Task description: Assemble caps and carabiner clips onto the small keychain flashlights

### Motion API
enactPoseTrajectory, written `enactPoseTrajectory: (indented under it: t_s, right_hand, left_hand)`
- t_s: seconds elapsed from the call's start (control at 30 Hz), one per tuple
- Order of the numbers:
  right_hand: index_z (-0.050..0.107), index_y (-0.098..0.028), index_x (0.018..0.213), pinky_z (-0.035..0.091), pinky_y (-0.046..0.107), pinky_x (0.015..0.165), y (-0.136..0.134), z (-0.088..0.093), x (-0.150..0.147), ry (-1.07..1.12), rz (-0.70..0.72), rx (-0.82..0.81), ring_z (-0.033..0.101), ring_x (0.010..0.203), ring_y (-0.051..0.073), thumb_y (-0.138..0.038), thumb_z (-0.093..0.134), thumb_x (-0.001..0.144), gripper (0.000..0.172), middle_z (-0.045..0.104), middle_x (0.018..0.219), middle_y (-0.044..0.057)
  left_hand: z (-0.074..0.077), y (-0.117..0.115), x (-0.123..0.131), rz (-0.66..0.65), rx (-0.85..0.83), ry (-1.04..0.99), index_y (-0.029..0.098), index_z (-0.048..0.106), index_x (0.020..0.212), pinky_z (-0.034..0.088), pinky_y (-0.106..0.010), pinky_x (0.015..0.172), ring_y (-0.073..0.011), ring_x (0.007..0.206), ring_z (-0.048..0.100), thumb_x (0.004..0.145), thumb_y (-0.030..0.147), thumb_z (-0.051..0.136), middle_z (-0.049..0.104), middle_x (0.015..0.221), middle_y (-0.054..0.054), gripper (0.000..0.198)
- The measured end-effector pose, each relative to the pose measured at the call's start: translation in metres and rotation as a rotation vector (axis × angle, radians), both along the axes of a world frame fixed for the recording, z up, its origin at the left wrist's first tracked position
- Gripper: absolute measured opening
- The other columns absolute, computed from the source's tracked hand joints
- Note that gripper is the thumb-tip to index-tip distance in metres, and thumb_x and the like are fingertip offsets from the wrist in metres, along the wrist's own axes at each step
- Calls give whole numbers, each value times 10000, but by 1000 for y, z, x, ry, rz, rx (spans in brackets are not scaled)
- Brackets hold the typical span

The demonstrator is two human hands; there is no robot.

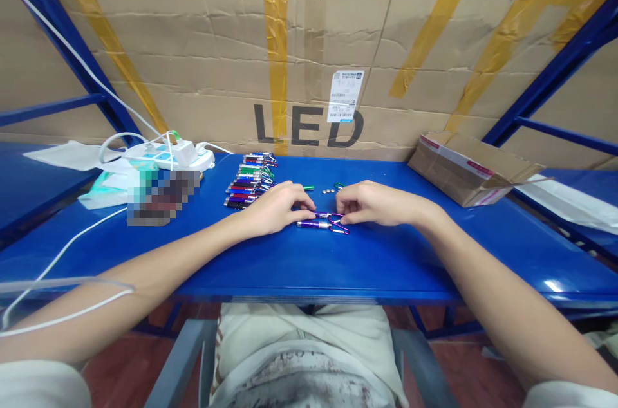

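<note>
Left hand (head view): finger and thumb pinched on upper purple penlight, barrel end
Right hand: pinched at its clip end
Location: mid-tabletop, just beyond lower purple penlight
Handling: light two-end hold should do; mind the crowded clips
Obstacles: silver discs near right hand, easily knocked
Around: penlight row and power strip left, open carton right

Two shiny purple penlights point nearly parallel, carabiner clips rightward.

Nearer purple pen looks metallic, glossy. Tabletop is smooth, reflective. Cardboard wall is matt, creased; yellow tape on it is shiny plastic. Trousers: matt cloth.
</note>
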State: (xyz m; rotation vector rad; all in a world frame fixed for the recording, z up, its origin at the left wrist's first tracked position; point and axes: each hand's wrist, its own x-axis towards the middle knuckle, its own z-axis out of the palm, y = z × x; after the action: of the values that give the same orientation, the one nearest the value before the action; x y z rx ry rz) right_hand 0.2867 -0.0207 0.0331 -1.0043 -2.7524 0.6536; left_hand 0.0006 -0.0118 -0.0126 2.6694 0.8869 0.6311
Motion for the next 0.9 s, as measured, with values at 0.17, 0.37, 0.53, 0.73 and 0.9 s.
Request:
enactPoseTrajectory:
  t_s: [0.17,0.37,0.53,0.73,0.9]
  right_hand:
    - [739,-212,876,426,273,625,2,-1,3,13,-9,-49,624,673,164,-405,768,943,207,730,772,-3]
    - [738,-212,905,440,280,635,2,0,3,1,-24,-46,629,691,167,-453,732,971,251,757,822,10]
    - [742,-207,925,445,285,646,2,-1,0,2,1,-53,644,701,171,-428,710,985,231,772,846,17]
    - [738,-202,999,472,331,790,12,-10,-1,112,-131,263,669,855,224,-351,631,1037,187,769,959,70]
    - [744,-207,1288,475,430,976,24,-30,-5,92,-162,433,638,1090,311,-331,583,1079,292,718,1181,145]
  left_hand:
    - [0,1,0,-1,-18,-15,258,836,1086,507,-366,896,-254,1000,683,1028,386,735,776,1011,-50,173]
    - [2,-1,1,-12,-22,-17,257,840,1086,516,-360,894,-244,983,692,1024,345,740,783,1014,-48,147]
    - [4,-1,0,4,15,-12,242,832,1085,519,-364,894,-244,974,687,1061,372,683,773,1004,-56,200]
    - [1,7,-5,88,323,65,182,769,1283,499,-455,1012,-294,1111,614,1133,346,508,744,1215,-132,343]
    - [-8,14,-8,117,395,162,177,697,1412,480,-461,1015,-307,1183,570,1136,280,470,738,1380,-132,372]
